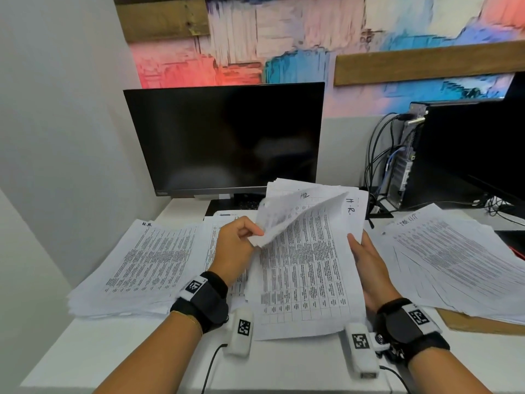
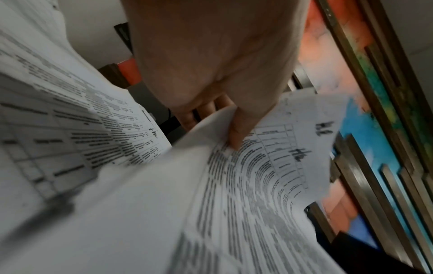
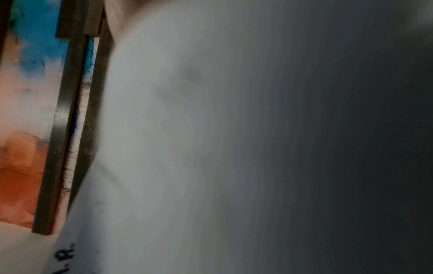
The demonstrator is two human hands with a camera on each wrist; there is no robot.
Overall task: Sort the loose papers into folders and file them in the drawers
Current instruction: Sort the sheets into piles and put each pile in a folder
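I hold a stack of printed sheets [image 1: 306,268] marked "H.R." above the desk's middle. My left hand [image 1: 238,237] pinches the lifted corner of the top sheets [image 1: 287,220] and peels them up; the left wrist view shows the thumb [image 2: 236,129] on that curled paper [image 2: 246,176]. My right hand [image 1: 366,257] grips the stack's right edge, fingers hidden under it. The right wrist view is filled by the blurred back of the stack [image 3: 187,148]. Another "H.R." pile [image 1: 142,260] lies at the left, and a third pile [image 1: 454,257] lies fanned out at the right.
A dark monitor [image 1: 227,137] stands behind the papers, a computer case [image 1: 443,155] with cables at the right. A brown folder edge [image 1: 477,322] shows under the right pile. The white desk [image 1: 113,351] has bare room at the front left.
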